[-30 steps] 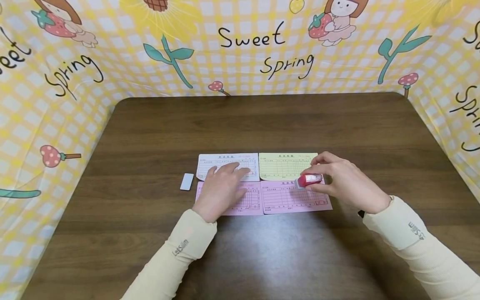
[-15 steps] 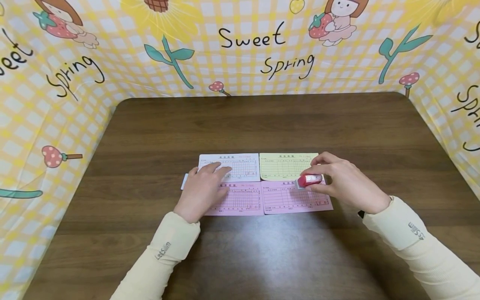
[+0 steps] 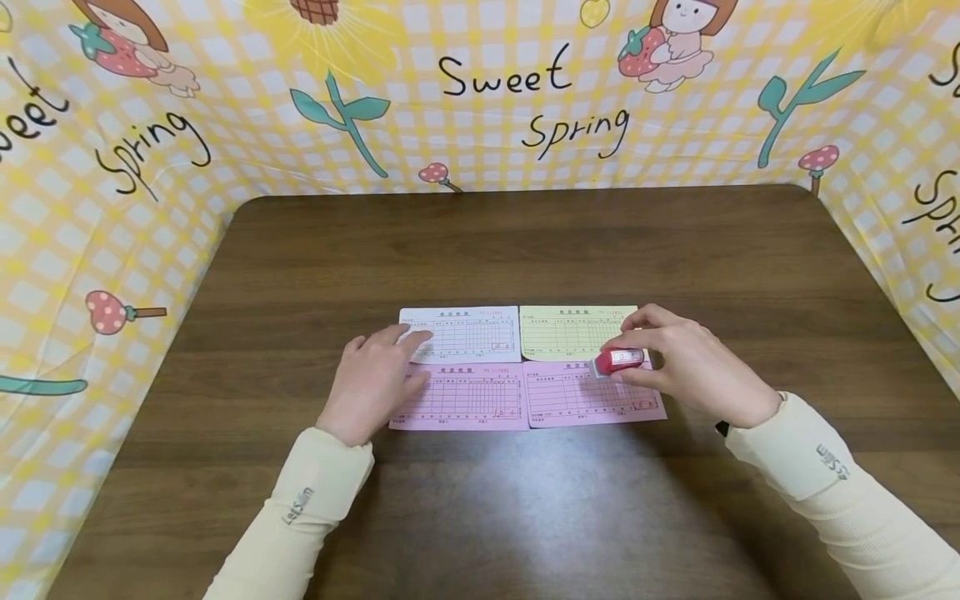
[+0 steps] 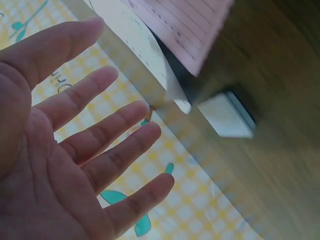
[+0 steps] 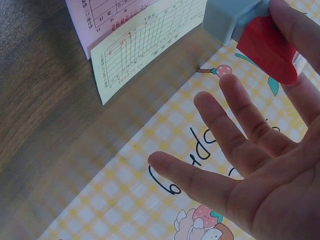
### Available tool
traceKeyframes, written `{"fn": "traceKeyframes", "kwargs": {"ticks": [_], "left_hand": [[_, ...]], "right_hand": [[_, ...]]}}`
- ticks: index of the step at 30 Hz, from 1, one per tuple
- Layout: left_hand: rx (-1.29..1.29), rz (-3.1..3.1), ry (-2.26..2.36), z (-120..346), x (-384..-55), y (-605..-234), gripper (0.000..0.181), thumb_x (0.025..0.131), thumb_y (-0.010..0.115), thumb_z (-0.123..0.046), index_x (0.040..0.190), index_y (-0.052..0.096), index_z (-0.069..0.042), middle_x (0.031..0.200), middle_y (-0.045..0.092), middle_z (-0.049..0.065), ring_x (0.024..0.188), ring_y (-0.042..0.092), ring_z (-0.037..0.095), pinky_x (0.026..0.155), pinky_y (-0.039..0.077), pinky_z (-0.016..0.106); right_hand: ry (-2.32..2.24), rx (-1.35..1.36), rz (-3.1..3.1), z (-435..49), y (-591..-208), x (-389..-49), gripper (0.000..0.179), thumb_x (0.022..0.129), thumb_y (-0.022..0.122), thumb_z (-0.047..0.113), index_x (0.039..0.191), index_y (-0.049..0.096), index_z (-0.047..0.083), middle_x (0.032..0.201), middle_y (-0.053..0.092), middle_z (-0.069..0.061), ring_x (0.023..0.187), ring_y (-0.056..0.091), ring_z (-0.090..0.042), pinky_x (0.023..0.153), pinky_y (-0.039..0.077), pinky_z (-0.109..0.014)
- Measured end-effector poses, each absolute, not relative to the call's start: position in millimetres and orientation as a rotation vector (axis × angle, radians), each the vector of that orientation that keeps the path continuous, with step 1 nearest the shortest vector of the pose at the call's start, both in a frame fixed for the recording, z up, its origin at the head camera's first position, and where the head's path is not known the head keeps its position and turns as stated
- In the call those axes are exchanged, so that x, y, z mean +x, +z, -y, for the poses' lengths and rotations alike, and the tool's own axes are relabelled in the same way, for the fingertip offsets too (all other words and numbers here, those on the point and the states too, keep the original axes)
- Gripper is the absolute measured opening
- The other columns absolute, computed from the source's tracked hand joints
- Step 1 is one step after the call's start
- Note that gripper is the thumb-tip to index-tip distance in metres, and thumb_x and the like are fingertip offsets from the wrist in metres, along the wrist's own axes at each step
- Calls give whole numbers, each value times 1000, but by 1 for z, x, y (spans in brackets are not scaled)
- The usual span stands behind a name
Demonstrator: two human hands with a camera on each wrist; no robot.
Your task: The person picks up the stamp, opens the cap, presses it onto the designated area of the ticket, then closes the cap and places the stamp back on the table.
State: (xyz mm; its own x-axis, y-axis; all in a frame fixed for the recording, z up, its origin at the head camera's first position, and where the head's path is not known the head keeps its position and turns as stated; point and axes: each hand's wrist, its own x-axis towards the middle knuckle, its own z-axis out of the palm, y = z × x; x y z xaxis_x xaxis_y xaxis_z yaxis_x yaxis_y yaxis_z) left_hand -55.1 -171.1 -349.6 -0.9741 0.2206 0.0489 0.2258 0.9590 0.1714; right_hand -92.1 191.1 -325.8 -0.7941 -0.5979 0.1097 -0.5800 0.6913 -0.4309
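Observation:
My left hand is spread with nothing in it, over the left edges of a white slip and a pink slip. Close by, a small pale rectangular block lies on the table in the left wrist view; the hand hides it in the head view. Between thumb and forefinger, my right hand pinches a red stamp with a pale blue-grey base, held over a yellow slip and a second pink slip. Red marks show near the lower right corners of the white and pink slips.
The slips lie in two rows on a dark wooden table. A yellow checked cloth with printed flowers and lettering stands along the back and both sides.
My left hand has moved left across the slips, uncovering more of the white and left pink ones and covering the pale block. My right hand and the stamp have stayed in place.

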Motion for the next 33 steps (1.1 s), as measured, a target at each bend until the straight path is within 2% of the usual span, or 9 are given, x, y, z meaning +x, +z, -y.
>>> {"fn": "traceKeyframes", "kwargs": {"ticks": [12,33], "left_hand": [[-234,3185,-270,201,-52,-345,51,88,79,-19,134,63,-4,134,61,27,123,58,45,94,44,68],[-174,3240,-230,218,-57,-354,57,84,81,-12,137,61,-4,137,57,29,123,56,46,93,44,67]], "right_hand": [[-719,-1011,-2844,-192,-326,-92,32,74,91,10,104,79,8,110,63,-11,91,65,-25,77,58,-42],[-700,-1012,-2845,-192,-326,-93,32,75,91,11,105,80,11,110,63,-10,90,65,-23,77,58,-42]]}}
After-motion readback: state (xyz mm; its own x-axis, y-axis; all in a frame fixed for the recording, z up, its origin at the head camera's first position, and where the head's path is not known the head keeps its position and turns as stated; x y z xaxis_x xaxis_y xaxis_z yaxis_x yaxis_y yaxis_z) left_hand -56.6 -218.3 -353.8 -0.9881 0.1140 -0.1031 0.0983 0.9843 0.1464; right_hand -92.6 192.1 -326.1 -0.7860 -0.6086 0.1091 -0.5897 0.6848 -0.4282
